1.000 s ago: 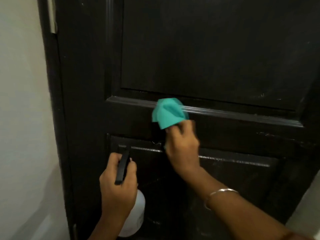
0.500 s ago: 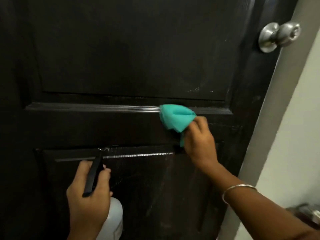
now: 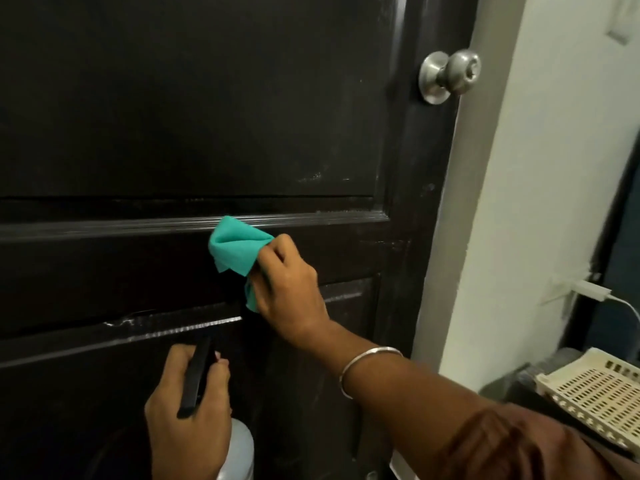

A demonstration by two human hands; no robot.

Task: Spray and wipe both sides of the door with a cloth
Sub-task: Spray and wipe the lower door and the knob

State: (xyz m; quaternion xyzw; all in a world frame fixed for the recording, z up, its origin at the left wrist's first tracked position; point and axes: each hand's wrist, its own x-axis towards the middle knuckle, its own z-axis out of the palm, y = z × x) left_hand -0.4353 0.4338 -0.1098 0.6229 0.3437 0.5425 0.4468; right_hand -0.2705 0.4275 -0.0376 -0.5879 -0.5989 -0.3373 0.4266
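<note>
A dark brown panelled door (image 3: 194, 109) fills most of the view. My right hand (image 3: 289, 289) grips a bunched teal cloth (image 3: 235, 249) and holds it against the door's middle rail, just under the horizontal moulding. Lower down, my left hand (image 3: 188, 410) holds a white spray bottle (image 3: 237, 448) by its black trigger head, which points toward the lower panel. Most of the bottle is hidden behind my hand.
A silver round door knob (image 3: 450, 75) sits near the door's right edge. Beyond the edge is a white wall (image 3: 540, 188) with a plugged-in white charger (image 3: 590, 294). A cream perforated basket (image 3: 599, 393) lies at the lower right.
The view has swung right, bringing the knob and wall into sight. My right hand slid the cloth to the right along the moulding. My left hand kept holding the bottle.
</note>
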